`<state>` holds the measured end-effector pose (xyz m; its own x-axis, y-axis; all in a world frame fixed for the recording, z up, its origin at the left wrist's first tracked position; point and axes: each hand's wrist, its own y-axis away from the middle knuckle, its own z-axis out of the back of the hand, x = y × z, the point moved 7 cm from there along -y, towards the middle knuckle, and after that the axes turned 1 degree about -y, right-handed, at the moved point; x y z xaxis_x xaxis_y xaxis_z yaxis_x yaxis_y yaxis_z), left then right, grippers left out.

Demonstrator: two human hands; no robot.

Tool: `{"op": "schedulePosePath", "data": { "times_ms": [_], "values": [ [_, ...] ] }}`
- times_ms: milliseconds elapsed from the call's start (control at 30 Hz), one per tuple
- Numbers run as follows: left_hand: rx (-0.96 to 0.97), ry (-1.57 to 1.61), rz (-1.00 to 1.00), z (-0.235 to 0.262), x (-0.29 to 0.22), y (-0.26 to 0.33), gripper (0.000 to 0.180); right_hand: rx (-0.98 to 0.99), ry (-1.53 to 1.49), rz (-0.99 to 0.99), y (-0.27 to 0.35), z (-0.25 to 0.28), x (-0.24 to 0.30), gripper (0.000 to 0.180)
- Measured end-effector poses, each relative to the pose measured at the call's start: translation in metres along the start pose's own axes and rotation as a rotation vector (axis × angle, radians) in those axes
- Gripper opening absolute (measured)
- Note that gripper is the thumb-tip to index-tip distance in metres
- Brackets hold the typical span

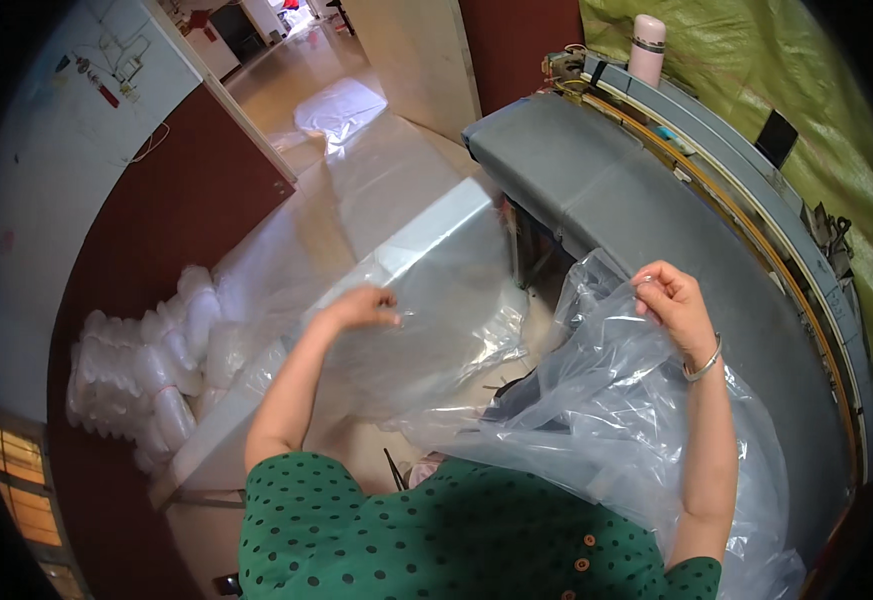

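Note:
My right hand [668,305] pinches the upper edge of a clear plastic sheet [621,365] between thumb and fingertips. The sheet hangs in shiny folds below that hand and spreads over my lap and to the right. My left hand [361,307] is over the pale, film-covered table [411,240], its fingers half bent with a gap between thumb and forefinger. I see nothing gripped in it, though a small glint of clear film lies by the fingertips.
Bundled clear plastic bags [161,365] are piled at the left against a dark red wall panel [126,270]. To the right runs a long grey padded bench [596,165], with a pink bottle [647,50] on the rail behind it. A white plastic bundle [341,112] lies beyond the table.

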<state>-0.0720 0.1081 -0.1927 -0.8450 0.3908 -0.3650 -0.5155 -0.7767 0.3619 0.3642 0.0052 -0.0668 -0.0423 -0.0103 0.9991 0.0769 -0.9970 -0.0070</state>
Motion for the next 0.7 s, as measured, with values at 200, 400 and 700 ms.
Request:
{"op": "schedulePosePath", "data": {
  "times_ms": [200, 400, 700],
  "values": [
    [0.082, -0.476, 0.52, -0.162, 0.121, 0.085, 0.037, -0.063, -0.112, -0.002, 0.0, 0.021, -0.014, 0.008],
    [-0.235, -0.363, 0.256, -0.109, 0.068, 0.078, 0.013, -0.062, -0.112, -0.022, 0.0, 0.024, -0.03, 0.007],
    [-1.002, 0.686, -0.007, 0.037, -0.054, 0.079, 0.005, 0.155, -0.052, -0.121, -0.003, -0.023, -0.035, 0.017]
  ]
}}
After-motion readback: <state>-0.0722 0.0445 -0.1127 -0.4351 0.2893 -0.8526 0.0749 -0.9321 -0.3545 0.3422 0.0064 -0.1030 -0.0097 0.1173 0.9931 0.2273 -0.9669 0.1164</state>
